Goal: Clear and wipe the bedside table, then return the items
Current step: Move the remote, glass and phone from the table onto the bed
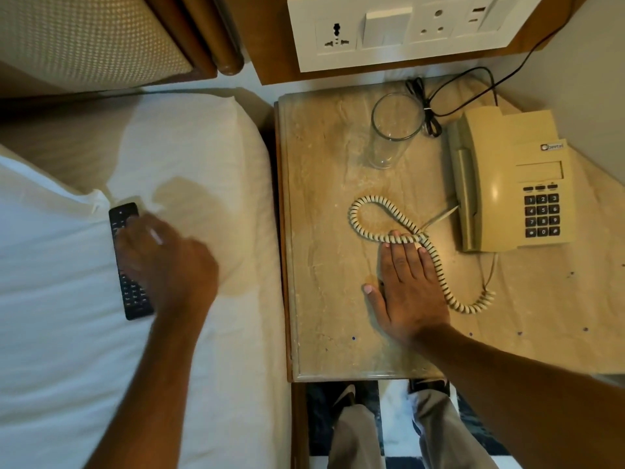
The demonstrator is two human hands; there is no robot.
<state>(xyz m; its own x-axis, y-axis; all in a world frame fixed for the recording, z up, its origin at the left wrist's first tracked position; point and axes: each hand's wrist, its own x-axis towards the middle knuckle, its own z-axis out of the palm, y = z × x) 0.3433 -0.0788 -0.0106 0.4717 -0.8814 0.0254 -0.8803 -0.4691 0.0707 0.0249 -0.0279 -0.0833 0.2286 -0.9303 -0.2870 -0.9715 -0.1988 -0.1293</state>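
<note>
The marble-topped bedside table [324,184] carries an empty clear glass [394,130] at the back and a beige telephone [507,177] on the right. The phone's coiled cord [368,201] loops across the table's middle. My right hand [409,289] lies flat and open on the tabletop, fingertips touching the cord. A black remote [137,304] lies on the white bed sheet to the left. My left hand [169,262] is blurred and rests over the remote's middle; whether it grips the remote is unclear.
A black cable [429,106] is bundled behind the glass. A white socket and switch panel [406,28] sits on the wall above. A white pillow [189,137] and woven headboard [84,35] are at left. My legs and shoes show below the table's front edge.
</note>
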